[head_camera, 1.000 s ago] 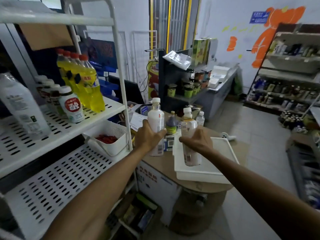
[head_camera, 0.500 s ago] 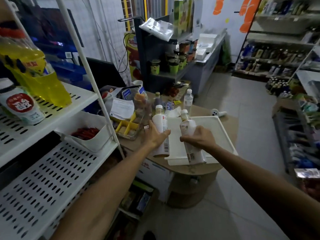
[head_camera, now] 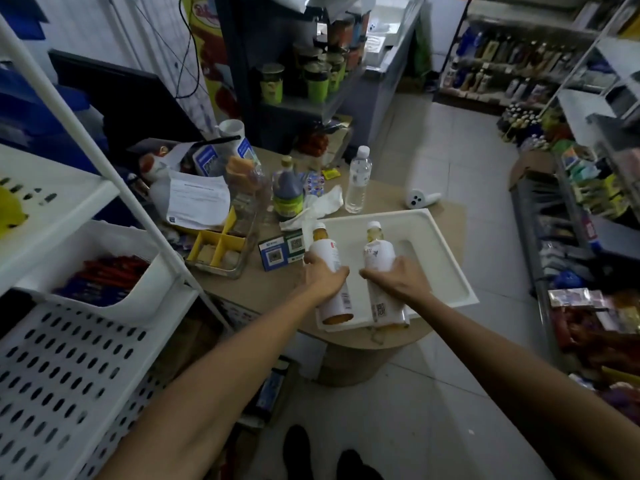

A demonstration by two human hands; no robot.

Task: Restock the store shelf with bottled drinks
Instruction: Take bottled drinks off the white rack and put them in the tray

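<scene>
My left hand (head_camera: 323, 277) grips a white-labelled bottle of yellow drink (head_camera: 327, 251) around its middle. My right hand (head_camera: 394, 278) grips a second white-labelled bottle (head_camera: 379, 252) beside it. Both bottles have white caps and are tilted away from me, held just above the near end of a white tray (head_camera: 440, 251) on a round brown table (head_camera: 446, 211). The white perforated shelf rack (head_camera: 69, 362) stands at the left, its lower shelf bare; yellow drink bottles (head_camera: 10, 207) show at the left edge on the upper shelf.
On the table behind the tray stand a clear water bottle (head_camera: 358, 181), a dark sauce bottle (head_camera: 287, 190), papers, QR code signs (head_camera: 280, 249) and a yellow divided box (head_camera: 216, 249). A white bin of red items (head_camera: 104, 275) hangs on the rack. Stocked shelves line the right side.
The view has tipped downward and the upper shelf has mostly slid out of sight. Both hands still hold their bottles, now tilted over the tray's near end.
</scene>
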